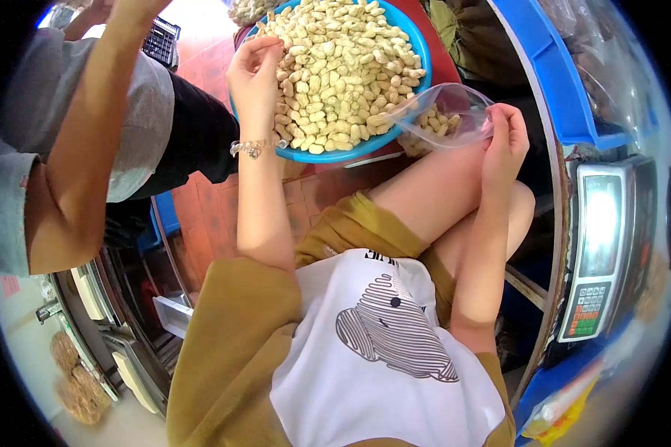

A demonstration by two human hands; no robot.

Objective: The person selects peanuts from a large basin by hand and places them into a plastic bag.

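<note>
A blue basin (423, 46) is heaped with unshelled peanuts (335, 74). Over its left edge is my left hand (252, 74), with a bracelet at the wrist and the thumb and fingers drawn together. Whether a peanut is between those fingertips is not visible. My right hand (508, 138) pinches the rim of a see-through plastic bag (455, 100) to the right of the basin, beside my knee. The bag's mouth is spread toward the basin, and peanuts show through or behind its film.
Another person's arm (82, 164) and grey shirt are close on my left. On the right stands a digital scale (600, 238) with a keypad, below a blue tray (555, 74) beside plastic bags. The floor (216, 208) is red tile.
</note>
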